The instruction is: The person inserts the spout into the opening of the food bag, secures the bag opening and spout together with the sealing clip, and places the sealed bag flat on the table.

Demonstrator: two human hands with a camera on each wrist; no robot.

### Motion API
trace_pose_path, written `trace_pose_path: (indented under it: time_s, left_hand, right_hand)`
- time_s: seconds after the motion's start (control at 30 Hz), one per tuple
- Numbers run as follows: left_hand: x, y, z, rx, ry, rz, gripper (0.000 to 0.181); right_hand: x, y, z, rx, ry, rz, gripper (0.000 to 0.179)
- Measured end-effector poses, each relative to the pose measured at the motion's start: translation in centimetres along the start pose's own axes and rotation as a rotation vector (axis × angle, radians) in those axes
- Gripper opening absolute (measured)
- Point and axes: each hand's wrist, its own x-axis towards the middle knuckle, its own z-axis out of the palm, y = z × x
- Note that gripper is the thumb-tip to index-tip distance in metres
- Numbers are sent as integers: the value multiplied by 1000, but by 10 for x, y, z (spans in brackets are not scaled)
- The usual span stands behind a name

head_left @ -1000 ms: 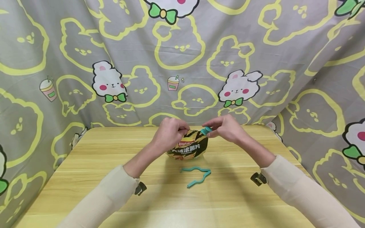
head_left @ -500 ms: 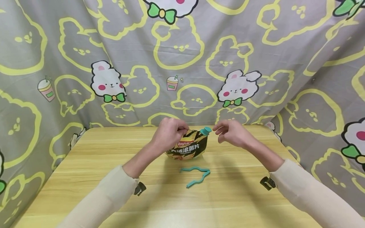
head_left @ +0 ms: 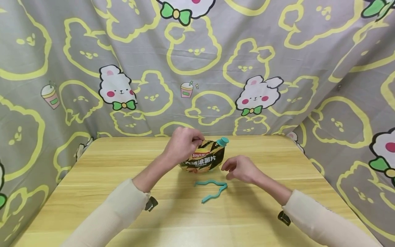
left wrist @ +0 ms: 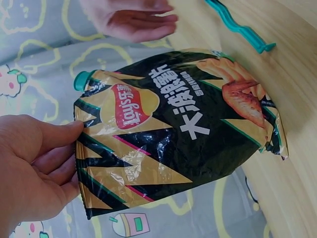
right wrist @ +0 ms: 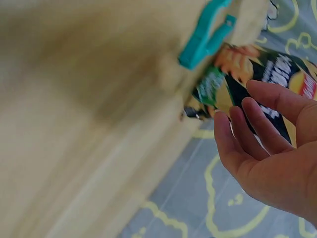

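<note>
A black and gold Lay's potato chip bag (head_left: 202,160) stands upright on the table. At its top edge my left hand (head_left: 182,143) pinches it between thumb and fingers, plain in the left wrist view (left wrist: 37,163). A teal pour spout with a round cap (head_left: 223,141) sits on the bag's upper right corner. In front of the bag lies a teal bag clip (head_left: 216,195), its two arms spread apart and hinged at the right. My right hand (head_left: 242,168) hovers just right of the bag and close to the clip's hinge, fingers loosely bent around nothing.
The wooden table (head_left: 123,219) runs back to a grey curtain (head_left: 148,51) printed with yellow bear outlines and white rabbits. More curtain hangs along both sides. A dark wrist camera mount (head_left: 284,218) hangs below the right sleeve.
My right hand has let go of the teal spout, drawn off to the right, then come down beside the bag near the clip. The left hand keeps its pinch on the bag.
</note>
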Motion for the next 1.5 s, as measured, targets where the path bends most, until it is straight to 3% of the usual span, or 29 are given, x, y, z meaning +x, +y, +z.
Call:
trace_pose_path:
  time_s: [0.3,0.53,0.83,1.5]
  left_hand:
    - [1,1,1,-2,-3,-2,20]
    - [1,0,1,2,-5,-6,17]
    - [0,-2,0,7,-9,-4,16]
    - [0,-1,0,1,-1,-5,19]
  right_hand:
    - [0,9,27,44,-50,-24,27]
    - [-2,10,38,18,-83,-14,27]
    - [-3,14,44,27,-87,43,25]
    - [-5,17,37,45,-77,-1,17]
